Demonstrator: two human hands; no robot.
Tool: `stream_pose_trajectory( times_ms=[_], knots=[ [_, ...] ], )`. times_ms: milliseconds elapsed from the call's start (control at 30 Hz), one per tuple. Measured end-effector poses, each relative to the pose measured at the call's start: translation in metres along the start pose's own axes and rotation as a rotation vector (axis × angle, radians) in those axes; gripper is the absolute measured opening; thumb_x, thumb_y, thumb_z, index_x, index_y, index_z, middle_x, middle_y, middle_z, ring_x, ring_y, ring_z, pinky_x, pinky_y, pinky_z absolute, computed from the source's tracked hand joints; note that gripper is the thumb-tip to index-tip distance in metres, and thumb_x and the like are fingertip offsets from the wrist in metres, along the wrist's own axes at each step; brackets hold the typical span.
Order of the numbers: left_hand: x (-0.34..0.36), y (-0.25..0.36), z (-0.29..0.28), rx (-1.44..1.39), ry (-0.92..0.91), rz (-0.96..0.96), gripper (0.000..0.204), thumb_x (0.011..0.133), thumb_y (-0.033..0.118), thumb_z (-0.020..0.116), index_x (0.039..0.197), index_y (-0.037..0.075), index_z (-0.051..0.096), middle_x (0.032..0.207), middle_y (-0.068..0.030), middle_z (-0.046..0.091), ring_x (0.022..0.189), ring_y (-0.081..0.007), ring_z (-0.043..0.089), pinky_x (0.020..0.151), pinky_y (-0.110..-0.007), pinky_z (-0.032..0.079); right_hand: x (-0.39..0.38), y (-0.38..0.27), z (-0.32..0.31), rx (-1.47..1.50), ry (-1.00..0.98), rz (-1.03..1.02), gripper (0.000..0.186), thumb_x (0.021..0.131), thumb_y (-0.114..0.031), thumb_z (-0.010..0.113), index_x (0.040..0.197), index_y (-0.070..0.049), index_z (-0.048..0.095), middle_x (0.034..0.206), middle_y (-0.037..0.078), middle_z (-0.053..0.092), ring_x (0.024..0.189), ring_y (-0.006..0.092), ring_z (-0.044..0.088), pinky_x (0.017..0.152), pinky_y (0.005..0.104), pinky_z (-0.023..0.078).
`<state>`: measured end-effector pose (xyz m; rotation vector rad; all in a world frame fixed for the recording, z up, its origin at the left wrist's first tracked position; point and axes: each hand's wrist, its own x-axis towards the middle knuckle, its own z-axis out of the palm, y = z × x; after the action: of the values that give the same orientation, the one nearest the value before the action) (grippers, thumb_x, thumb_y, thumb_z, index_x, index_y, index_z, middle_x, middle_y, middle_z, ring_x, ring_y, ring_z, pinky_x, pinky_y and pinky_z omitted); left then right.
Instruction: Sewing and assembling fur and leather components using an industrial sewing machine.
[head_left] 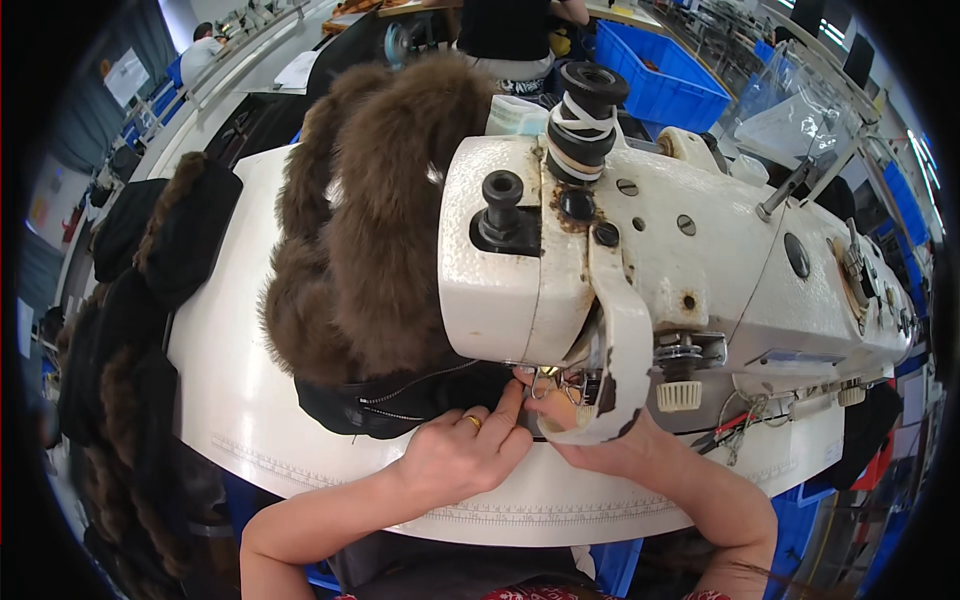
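A black garment piece with a zipper (400,394) and thick brown fur trim (385,220) lies on the white table, its edge running under the head of a white sewing machine (510,270). My left hand (468,455), with a ring on one finger, is closed at the black fabric's near edge, index finger stretched toward the needle area. My right hand (600,445) reaches in from the right, partly hidden behind the machine's curved white arm (625,350). Its fingers are bent together close to the presser foot, beside my left fingertips; what they pinch is hidden.
More black pieces with brown fur (125,330) hang along the table's left side. Ruler markings line the near edge of the tabletop (300,475). Red-handled snips (725,428) lie below the machine at right. Behind stand a blue crate (660,75) and a seated person (505,40).
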<state>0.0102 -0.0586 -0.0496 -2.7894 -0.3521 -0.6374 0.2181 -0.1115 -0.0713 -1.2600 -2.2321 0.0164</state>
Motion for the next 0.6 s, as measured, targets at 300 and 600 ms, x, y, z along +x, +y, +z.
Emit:
stream_pose_trajectory(
  times_ms=[300, 600],
  knots=[
    [-0.003, -0.002, 0.012, -0.054, 0.066, -0.003, 0.015, 0.067, 0.014, 0.062, 0.075, 0.004, 0.055, 0.104, -0.0236, 0.069, 0.054, -0.0120, 0.055, 0.047, -0.022, 0.046, 0.001, -0.002, 0.001, -0.023, -0.015, 0.069, 0.021, 0.071, -0.014, 0.068, 0.092, -0.012, 0.068, 0.084, 0.001, 0.065, 0.074, 0.0223, 0.061, 0.066, 0.0385, 0.050],
    [-0.004, 0.002, 0.008, -0.134, 0.091, -0.062, 0.018, 0.069, 0.009, 0.065, 0.087, 0.005, 0.062, 0.108, -0.0201, 0.069, 0.055, -0.0108, 0.057, 0.048, -0.021, 0.047, 0.002, 0.000, -0.001, 0.055, 0.050, 0.059, 0.029, 0.074, -0.008, 0.068, 0.103, -0.012, 0.068, 0.090, 0.002, 0.067, 0.081, 0.0259, 0.062, 0.076, 0.0372, 0.052]
  ],
)
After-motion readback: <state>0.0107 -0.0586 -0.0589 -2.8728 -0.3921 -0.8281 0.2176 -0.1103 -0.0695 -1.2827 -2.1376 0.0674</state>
